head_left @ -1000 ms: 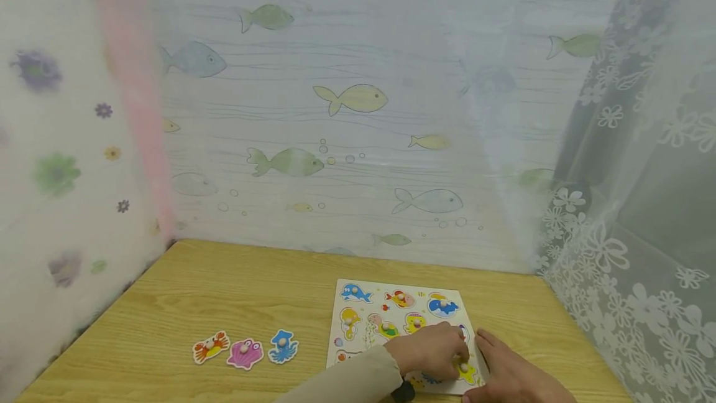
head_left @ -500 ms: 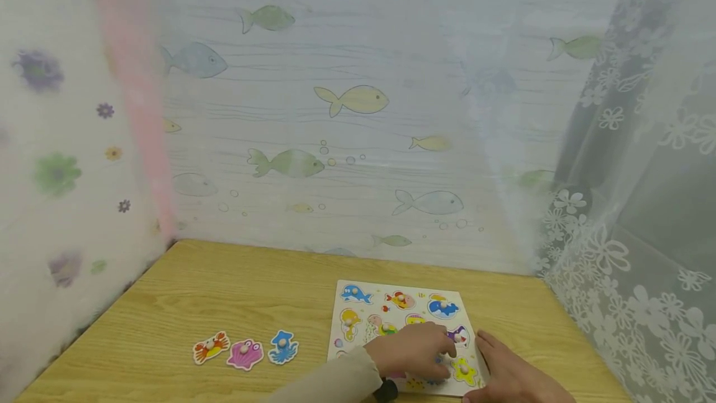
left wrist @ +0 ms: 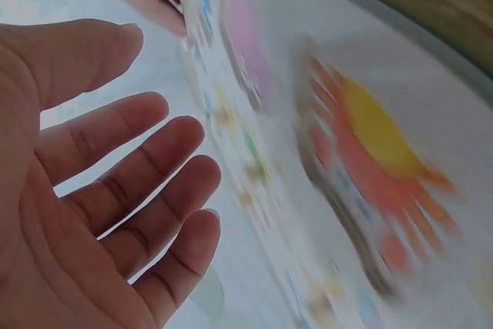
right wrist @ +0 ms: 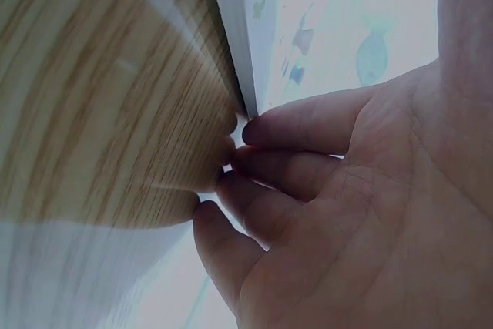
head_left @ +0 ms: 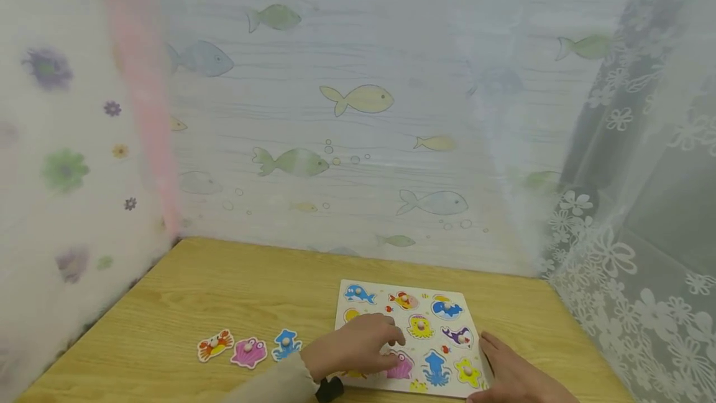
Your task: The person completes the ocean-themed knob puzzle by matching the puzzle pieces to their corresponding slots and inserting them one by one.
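My left hand (head_left: 358,344) hovers over the left part of the white puzzle board (head_left: 381,287), fingers loosely bent and holding nothing. The left wrist view shows its palm beside the board's printed crab recess (left wrist: 377,156). Against the board's right edge rests my right hand (head_left: 511,375), its fingertips touching the edge and the table in the right wrist view. A yellow starfish piece (head_left: 467,372), a purple whale piece (head_left: 457,336) and a yellow octopus piece (head_left: 420,326) sit in the board with their knobs up. The squid recess (head_left: 436,369) and the shell recess (head_left: 399,367) show no knobs.
Left of the board, a crab piece (head_left: 215,345), a pink shell piece (head_left: 248,351) and a blue squid piece (head_left: 286,345) lie in a row on the wooden table (head_left: 252,278). Curtains with fish and flower prints (head_left: 358,154) enclose the table's back and sides.
My left hand has let go of the starfish piece's knob and moved left across the board, uncovering the starfish, squid and shell places. The right hand stays at the board's edge.
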### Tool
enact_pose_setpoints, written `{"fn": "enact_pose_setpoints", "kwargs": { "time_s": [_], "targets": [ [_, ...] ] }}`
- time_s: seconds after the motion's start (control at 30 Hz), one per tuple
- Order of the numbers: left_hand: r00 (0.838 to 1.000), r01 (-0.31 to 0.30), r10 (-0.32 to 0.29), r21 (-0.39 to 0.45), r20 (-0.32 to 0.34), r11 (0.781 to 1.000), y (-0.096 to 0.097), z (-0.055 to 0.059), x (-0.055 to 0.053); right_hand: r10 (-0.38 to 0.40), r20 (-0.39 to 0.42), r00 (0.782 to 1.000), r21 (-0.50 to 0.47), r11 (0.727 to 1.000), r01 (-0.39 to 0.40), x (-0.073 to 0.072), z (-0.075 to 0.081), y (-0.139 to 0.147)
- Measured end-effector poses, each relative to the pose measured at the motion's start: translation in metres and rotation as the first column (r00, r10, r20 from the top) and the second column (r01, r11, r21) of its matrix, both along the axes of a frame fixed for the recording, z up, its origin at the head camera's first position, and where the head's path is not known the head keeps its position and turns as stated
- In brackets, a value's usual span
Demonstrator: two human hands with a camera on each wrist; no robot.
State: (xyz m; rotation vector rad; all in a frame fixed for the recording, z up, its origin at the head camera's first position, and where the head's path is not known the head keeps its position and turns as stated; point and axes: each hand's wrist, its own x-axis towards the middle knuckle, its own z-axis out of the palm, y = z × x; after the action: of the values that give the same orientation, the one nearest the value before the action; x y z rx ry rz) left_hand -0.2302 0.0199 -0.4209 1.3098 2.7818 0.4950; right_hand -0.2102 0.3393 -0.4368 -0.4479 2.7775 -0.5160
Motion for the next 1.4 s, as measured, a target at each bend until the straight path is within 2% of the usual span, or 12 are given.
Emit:
{"fn": "enact_pose_setpoints", "kwargs": {
  "time_s": [0.2, 0.47, 0.6, 0.77, 0.83, 0.97, 1.17, 1.4],
  "targets": [
    [0.997, -0.032, 0.034, 0.041, -0.064, 0.999, -0.041, -0.007, 0.002, -0.018, 0.034, 0.999, -0.001, 1.000, 0.018, -0.001, -0.001, 0.002],
    [0.990, -0.116, 0.121, 0.073, -0.075, 0.991, -0.096, -0.013, 0.003, -0.013, 0.040, 0.999, -0.005, 1.000, 0.013, -0.001, -0.001, 0.002],
    [0.986, -0.154, 0.158, 0.078, -0.051, 0.985, -0.124, -0.014, 0.004, -0.004, 0.045, 0.999, -0.021, 1.000, 0.005, 0.000, 0.000, -0.001],
    [0.983, -0.186, 0.186, 0.080, 0.005, 0.979, -0.150, -0.014, 0.008, -0.097, 0.057, 0.994, -0.007, 0.995, 0.098, 0.002, 0.001, -0.004],
    [0.982, -0.189, 0.189, 0.087, 0.017, 0.978, -0.157, -0.014, 0.009, -0.128, 0.058, 0.990, 0.003, 0.992, 0.128, 0.003, 0.001, -0.005],
    [0.983, -0.185, 0.185, 0.091, 0.003, 0.979, -0.168, -0.016, 0.012, -0.143, 0.071, 0.987, -0.004, 0.990, 0.144, 0.004, 0.002, -0.005],
    [0.976, -0.216, 0.218, 0.079, -0.015, 0.973, -0.175, -0.018, 0.014, -0.177, 0.103, 0.979, -0.024, 0.983, 0.181, 0.005, 0.003, -0.007],
    [0.978, -0.206, 0.207, 0.085, -0.002, 0.975, -0.175, -0.018, 0.015, -0.154, 0.071, 0.986, -0.021, 0.988, 0.156, 0.005, 0.002, -0.006]
  ]
}}
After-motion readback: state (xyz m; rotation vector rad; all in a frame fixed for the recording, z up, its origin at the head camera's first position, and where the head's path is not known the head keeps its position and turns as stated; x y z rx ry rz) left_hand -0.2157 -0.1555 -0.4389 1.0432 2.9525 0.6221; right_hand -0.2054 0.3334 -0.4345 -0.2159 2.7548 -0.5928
